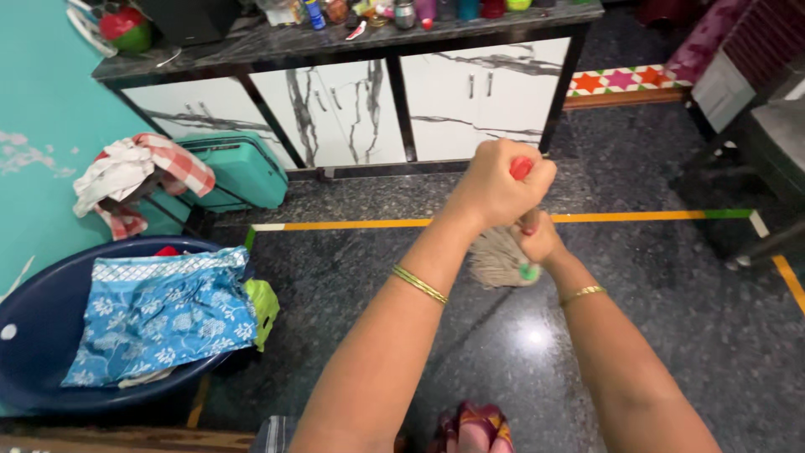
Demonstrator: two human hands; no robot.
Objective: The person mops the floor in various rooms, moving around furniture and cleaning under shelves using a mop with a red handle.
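Gripping a mop by its red handle (521,168), both hands are stacked one over the other: the left hand (497,186) is clenched around the top of the handle, and the right hand (537,237) is closed on it just below, close above the mop head (500,258). That head, a bundle of pale, stringy cotton strands with a green collar, hangs just under the right hand, over the dark floor (671,319). By the look of it the step in hand is mopping, with the head seemingly lifted or tilted; the next stroke would call for a firm two-handed hold and the strands pressed flat to the stone. Thin gold bangles ring both wrists.

Left of the hands sits a round, dark blue plastic tub (33,335) with a blue flowered cloth (159,319) draped over it. The floor is polished, speckled stone, glossy enough to show a glare spot, crossed beyond the hands by an orange tape line (360,224). Further off to the left stands a teal hard-shell suitcase (239,168) beside a rumpled red-checked cloth (134,172), and at the back a cabinet (470,101) with white marble-veined doors.
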